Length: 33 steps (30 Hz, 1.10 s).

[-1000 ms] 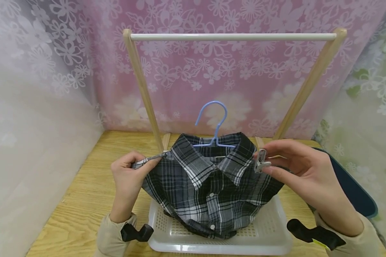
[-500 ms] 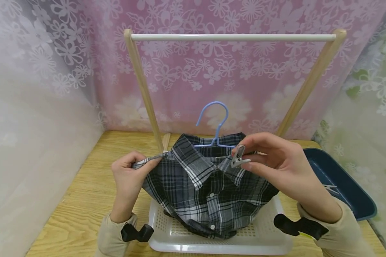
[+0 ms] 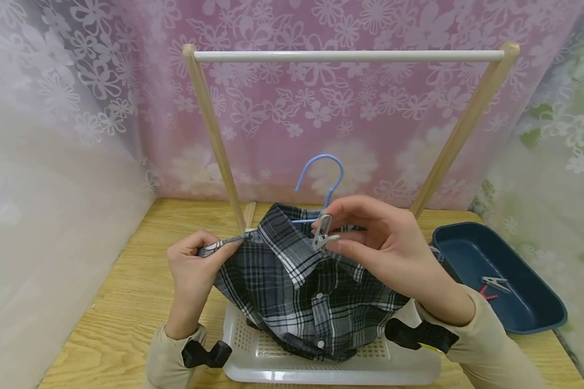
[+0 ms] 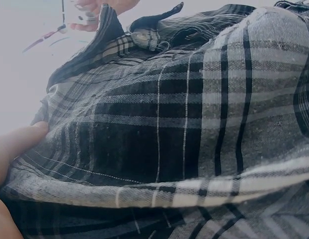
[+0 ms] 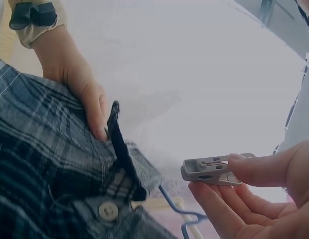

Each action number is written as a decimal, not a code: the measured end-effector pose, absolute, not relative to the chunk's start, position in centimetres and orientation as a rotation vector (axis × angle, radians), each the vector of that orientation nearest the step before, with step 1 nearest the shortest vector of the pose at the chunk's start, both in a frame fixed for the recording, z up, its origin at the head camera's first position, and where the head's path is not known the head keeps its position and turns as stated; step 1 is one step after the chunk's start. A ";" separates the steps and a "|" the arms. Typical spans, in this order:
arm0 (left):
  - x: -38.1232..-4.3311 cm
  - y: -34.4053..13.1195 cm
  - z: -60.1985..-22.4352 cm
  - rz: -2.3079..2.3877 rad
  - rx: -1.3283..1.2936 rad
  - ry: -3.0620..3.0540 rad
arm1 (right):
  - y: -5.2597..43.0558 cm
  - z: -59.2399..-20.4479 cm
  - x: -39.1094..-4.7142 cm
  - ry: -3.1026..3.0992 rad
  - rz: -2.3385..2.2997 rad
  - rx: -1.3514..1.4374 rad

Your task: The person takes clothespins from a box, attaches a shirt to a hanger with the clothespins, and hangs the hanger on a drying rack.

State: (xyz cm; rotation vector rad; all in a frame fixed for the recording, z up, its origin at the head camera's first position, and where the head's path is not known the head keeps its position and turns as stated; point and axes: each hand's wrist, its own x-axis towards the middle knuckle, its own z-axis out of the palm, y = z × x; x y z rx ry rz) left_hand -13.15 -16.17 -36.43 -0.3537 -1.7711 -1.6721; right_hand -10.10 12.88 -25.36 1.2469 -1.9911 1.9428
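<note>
A dark grey and white plaid shirt (image 3: 277,286) with a collar and buttons hangs on a blue hanger (image 3: 327,158), whose hook rises above the collar. My left hand (image 3: 197,275) pinches the shirt's shoulder at the left, thumb on the near side. In front of the collar, my right hand (image 3: 384,240) pinches a light grey clothespin (image 3: 323,233) between thumb and fingers. The right wrist view shows this clothespin (image 5: 207,168) apart from the cloth, near the hanger's wire. In the left wrist view the plaid cloth (image 4: 144,119) fills most of the frame. The right hand hides part of the collar.
Under the shirt sits a white perforated basket (image 3: 331,376). A wooden rack with a white bar (image 3: 350,56) stands behind. At the right, a dark blue tray (image 3: 535,324) holds a grey clothespin (image 3: 495,283) and a red one (image 3: 488,293). Floral curtains enclose the wooden table (image 3: 121,292).
My right hand has moved left with the clothespin, from the shirt's right shoulder to in front of the collar, uncovering the blue tray. The left hand keeps its pinch in place.
</note>
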 end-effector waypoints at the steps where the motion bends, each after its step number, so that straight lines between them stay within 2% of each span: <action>1: -13.1 -16.2 -36.4 -1.672 -0.354 -1.772 | 12.6 -25.3 -10.1 -1.982 1.941 1.252; 16: -12.9 -16.1 -36.4 -1.726 -0.406 -1.724 | 8.7 -24.4 -10.7 -1.995 1.935 1.250; 33: -12.7 -16.0 -36.2 -1.768 -0.419 -1.715 | 4.5 -24.8 -11.8 -2.028 1.723 1.250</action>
